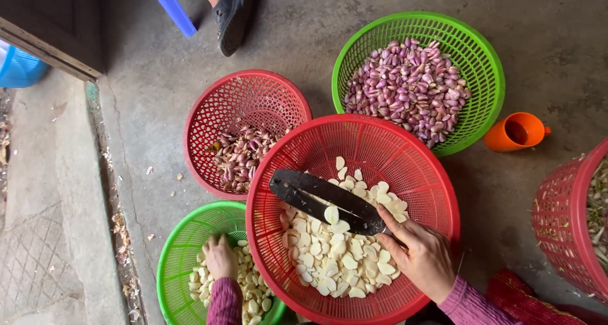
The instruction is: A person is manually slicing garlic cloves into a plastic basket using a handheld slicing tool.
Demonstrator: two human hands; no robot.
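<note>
- the dark knife blade (326, 200) lies slantwise across the large red basket (405, 154), its broad rounded end up toward the left, its near end running under your right hand (421, 252).
- your right hand's fingers are curled shut around the handle end of that blade; the thumb lies along the top, and the handle itself is hidden inside the grip.
- a cut garlic slice rests against the blade's lower edge, just beyond your fingertips.
- beneath and around the blade lies a heap of pale sliced garlic (335, 261), filling the lower middle of the large red basket, with a few pieces past the blade's far side.
- your left hand (220, 256) is down in the lower green basket (174, 261), fingers bent over the peeled white cloves (250, 290); you cannot tell whether they pinch one.
- the lower green basket sits partly under the large red basket's left rim.
- behind, a smaller red basket (234, 97) holds unpeeled purple cloves, and an upper green basket (484, 65) holds a fuller heap of them.
- an orange cup (516, 132) stands on the concrete floor (152, 78) just right of the upper green basket.
- another red basket (560, 217) shows at the right edge.
- another person's sandalled foot (231, 14) rests at the top.
</note>
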